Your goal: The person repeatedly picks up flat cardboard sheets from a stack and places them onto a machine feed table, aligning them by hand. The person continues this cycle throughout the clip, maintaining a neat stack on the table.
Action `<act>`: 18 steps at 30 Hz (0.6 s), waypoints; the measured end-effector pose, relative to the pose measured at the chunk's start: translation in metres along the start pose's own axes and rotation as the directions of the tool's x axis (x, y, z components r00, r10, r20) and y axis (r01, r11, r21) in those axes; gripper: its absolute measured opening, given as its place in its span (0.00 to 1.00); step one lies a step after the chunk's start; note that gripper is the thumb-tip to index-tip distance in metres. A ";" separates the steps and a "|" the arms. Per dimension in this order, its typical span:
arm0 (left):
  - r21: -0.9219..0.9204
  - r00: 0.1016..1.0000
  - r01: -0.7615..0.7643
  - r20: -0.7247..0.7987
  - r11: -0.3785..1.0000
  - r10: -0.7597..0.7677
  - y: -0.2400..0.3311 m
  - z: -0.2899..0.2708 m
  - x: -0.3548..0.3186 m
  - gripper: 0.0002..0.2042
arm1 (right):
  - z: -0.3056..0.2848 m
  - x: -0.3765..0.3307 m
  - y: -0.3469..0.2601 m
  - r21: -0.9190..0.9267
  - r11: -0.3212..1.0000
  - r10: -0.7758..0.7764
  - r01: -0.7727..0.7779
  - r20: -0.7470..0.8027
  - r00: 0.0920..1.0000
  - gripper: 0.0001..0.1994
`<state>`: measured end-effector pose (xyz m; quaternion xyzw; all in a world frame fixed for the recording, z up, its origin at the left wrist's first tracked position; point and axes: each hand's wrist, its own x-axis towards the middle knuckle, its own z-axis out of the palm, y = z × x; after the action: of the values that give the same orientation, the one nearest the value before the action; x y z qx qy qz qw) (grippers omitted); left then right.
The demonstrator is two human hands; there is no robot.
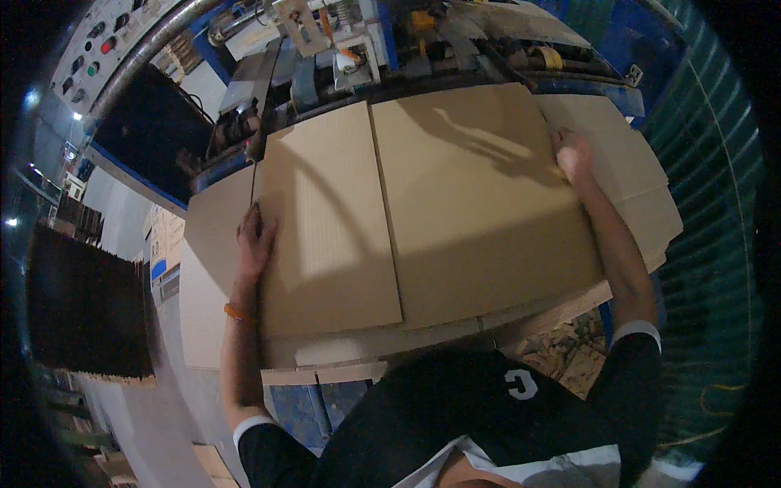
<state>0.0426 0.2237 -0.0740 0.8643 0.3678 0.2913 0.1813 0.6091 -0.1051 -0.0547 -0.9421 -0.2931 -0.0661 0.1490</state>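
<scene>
A large brown cardboard sheet (pixel 488 203) lies before me, with a dark gap running from its far edge to its near one and parting off a narrower left panel (pixel 333 220). My left hand (pixel 257 237) is closed at the left edge of that panel, fingers partly in shadow. At the right edge of the sheet my right hand (pixel 573 154) is curled closed, gripping the border near its far corner. More flat cardboard (pixel 218 236) shows beneath, jutting out on both sides.
Beyond the sheet stands a machine with rollers and belts (pixel 305 81). A control panel (pixel 102 45) with buttons is at upper left. Green corrugated sheeting (pixel 716 244) rises on the right. Cardboard scraps (pixel 569 354) lie below the near edge; a dark stack (pixel 89 301) stands at left.
</scene>
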 end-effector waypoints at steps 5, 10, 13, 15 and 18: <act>0.270 0.993 0.112 0.001 0.956 -0.117 0.066 -0.019 -0.017 0.30 | -0.050 -0.028 -0.037 0.133 0.980 -0.122 0.146 -0.171 0.978 0.17; 0.085 0.913 -0.335 0.274 0.938 0.301 0.153 -0.043 -0.099 0.49 | -0.118 -0.173 -0.011 0.140 0.825 -0.564 0.547 0.159 0.810 0.33; 0.197 0.905 -0.336 0.337 0.921 0.259 0.169 -0.038 -0.109 0.52 | -0.110 -0.210 -0.008 0.073 0.789 -0.586 0.611 0.388 0.711 0.37; 0.190 0.896 -0.391 0.303 0.900 0.325 0.167 -0.035 -0.099 0.52 | -0.097 -0.200 -0.012 0.073 0.779 -0.607 0.623 0.338 0.719 0.42; 0.205 0.859 -0.485 0.292 0.850 0.420 0.158 -0.036 -0.078 0.51 | -0.084 -0.168 -0.016 0.069 0.733 -0.672 0.677 0.232 0.704 0.45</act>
<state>0.0600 0.0649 0.0076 0.9716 0.1644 0.1678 0.0295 0.4592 -0.2087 -0.0066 -0.7720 -0.6320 -0.0038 0.0678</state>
